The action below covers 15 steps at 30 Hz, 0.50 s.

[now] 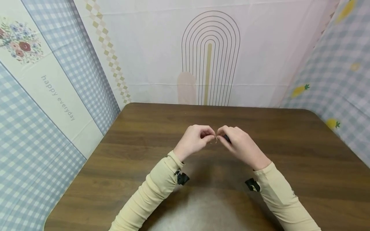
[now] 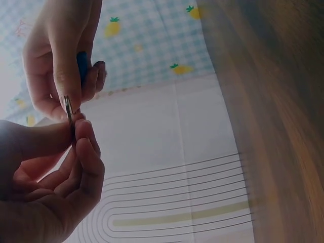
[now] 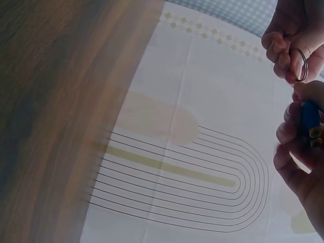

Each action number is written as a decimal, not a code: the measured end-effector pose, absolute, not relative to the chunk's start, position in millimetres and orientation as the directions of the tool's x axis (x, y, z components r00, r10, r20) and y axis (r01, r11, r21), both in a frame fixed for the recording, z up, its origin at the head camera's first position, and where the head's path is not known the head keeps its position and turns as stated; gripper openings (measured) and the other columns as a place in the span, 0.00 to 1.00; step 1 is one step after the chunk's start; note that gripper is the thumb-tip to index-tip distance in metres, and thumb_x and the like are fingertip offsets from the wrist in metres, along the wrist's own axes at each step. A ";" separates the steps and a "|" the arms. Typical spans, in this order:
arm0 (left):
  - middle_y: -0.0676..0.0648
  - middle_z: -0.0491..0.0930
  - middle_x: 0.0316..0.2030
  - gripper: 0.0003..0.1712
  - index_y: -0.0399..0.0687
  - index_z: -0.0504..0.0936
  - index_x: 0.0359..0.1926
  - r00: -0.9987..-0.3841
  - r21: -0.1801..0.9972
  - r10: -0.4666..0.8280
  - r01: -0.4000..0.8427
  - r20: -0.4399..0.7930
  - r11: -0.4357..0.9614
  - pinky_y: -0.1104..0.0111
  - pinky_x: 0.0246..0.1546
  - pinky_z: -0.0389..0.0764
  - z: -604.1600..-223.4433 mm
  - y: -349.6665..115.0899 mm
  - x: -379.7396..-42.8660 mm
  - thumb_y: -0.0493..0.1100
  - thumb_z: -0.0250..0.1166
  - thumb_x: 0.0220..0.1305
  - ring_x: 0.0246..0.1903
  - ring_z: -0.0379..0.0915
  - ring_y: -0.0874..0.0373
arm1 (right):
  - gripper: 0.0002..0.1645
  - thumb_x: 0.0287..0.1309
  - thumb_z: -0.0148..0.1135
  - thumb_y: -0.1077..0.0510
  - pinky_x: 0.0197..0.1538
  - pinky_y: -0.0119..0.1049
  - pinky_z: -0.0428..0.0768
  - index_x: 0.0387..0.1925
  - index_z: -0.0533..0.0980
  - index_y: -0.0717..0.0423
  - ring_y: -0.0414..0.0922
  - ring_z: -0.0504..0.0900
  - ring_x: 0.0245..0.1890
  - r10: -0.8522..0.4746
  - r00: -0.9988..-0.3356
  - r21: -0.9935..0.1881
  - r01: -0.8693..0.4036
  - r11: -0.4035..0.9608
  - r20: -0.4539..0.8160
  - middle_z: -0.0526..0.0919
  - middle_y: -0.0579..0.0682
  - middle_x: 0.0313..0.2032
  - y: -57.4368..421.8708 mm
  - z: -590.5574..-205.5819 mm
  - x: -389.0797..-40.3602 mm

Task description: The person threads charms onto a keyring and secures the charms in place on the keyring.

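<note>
Above the table, my left hand (image 1: 194, 139) pinches a thin metal split ring (image 3: 306, 63) between thumb and fingers. Facing it, my right hand (image 1: 241, 146) has its thumb and forefinger at the ring's edge, fingertips of both hands nearly meeting. A small blue object (image 3: 310, 117) with yellowish-orange marks at one end is held within the right hand's curled fingers; its kind is unclear. In the left wrist view the ring (image 2: 70, 111) appears edge-on between the two hands, and part of the blue object (image 2: 82, 66) shows behind the right thumb. Whether the ring and blue object are joined is hidden.
Below the hands lies a brown wood-grain table (image 1: 138, 128). A white cloth (image 1: 150, 41) with arch lines hangs behind it, and blue checked cloths (image 1: 31, 154) hang at the sides. Each sleeve carries a black wrist mount (image 1: 182, 178).
</note>
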<state>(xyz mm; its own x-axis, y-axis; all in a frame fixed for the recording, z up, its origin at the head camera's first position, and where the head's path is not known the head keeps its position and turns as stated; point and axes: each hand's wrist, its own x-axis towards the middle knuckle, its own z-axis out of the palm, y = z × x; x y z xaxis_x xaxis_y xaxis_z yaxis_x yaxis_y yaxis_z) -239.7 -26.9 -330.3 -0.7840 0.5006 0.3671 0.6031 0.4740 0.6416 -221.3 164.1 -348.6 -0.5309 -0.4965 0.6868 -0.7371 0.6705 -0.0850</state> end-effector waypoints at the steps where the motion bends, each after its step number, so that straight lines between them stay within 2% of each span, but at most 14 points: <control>1: 0.47 0.86 0.29 0.04 0.42 0.86 0.35 -0.782 0.642 0.511 0.602 0.357 0.474 0.79 0.27 0.73 -330.0 -27.7 -239.3 0.37 0.65 0.62 0.25 0.76 0.65 | 0.12 0.51 0.69 0.67 0.32 0.34 0.76 0.35 0.75 0.57 0.37 0.73 0.25 -0.490 -0.553 -0.106 -0.729 0.676 0.674 0.80 0.45 0.27 164.1 -348.6 -220.3; 4: 0.45 0.86 0.30 0.04 0.40 0.85 0.35 -0.784 0.654 0.542 0.585 0.303 0.480 0.79 0.27 0.74 -329.3 -30.2 -239.1 0.37 0.65 0.63 0.25 0.76 0.65 | 0.12 0.54 0.69 0.64 0.30 0.31 0.75 0.36 0.73 0.56 0.36 0.72 0.26 -0.468 -0.633 -0.203 -0.702 0.682 0.618 0.79 0.45 0.29 164.3 -348.1 -218.2; 8: 0.45 0.86 0.31 0.04 0.41 0.84 0.35 -0.796 0.658 0.576 0.536 0.186 0.528 0.77 0.30 0.74 -331.9 -33.3 -240.8 0.36 0.64 0.63 0.27 0.77 0.63 | 0.12 0.54 0.69 0.63 0.34 0.32 0.76 0.37 0.73 0.57 0.37 0.74 0.30 -0.470 -0.712 -0.329 -0.676 0.659 0.522 0.78 0.46 0.31 166.0 -350.3 -219.0; 15: 0.45 0.84 0.30 0.04 0.41 0.82 0.35 -0.814 0.586 0.576 0.504 0.076 0.635 0.74 0.34 0.75 -345.9 -37.5 -249.2 0.31 0.66 0.58 0.31 0.78 0.58 | 0.10 0.55 0.66 0.67 0.39 0.35 0.80 0.38 0.75 0.58 0.41 0.78 0.35 -0.560 -0.739 -0.422 -0.673 0.607 0.373 0.78 0.49 0.37 170.3 -367.1 -226.0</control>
<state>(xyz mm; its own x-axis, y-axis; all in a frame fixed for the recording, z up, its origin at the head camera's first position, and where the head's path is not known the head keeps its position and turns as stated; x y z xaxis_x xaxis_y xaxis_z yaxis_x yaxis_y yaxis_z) -249.2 -37.5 -345.9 -0.8141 0.5758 0.0757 0.5036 0.6350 0.5858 -226.0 170.3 -367.1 -0.7394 -0.5603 0.3733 -0.6732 0.6075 -0.4215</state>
